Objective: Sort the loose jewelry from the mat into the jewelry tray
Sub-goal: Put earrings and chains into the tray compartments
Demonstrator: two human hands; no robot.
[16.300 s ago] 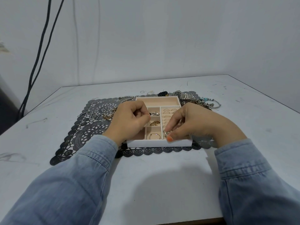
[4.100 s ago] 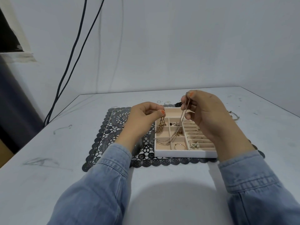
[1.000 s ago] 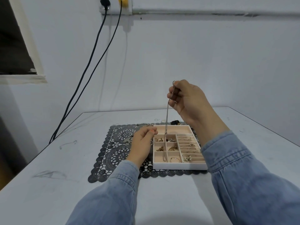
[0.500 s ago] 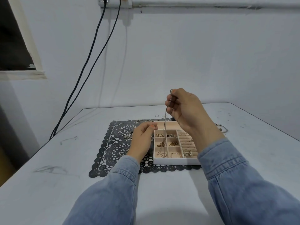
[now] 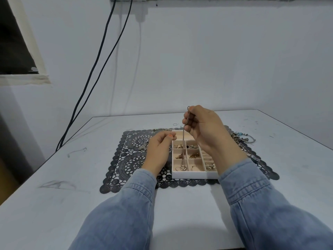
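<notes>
right hand: thin silvery chain is pinched, hung into near-left cell of white compartmented tray | left hand: loosely curled, nothing held

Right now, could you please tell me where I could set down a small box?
Bare: the table left of the mat to its edge, and right of the mat's near corner. Crowded: the tray, left hand beside it, right hand dangling the chain into it; loose jewelry at the mat's far right.
</notes>
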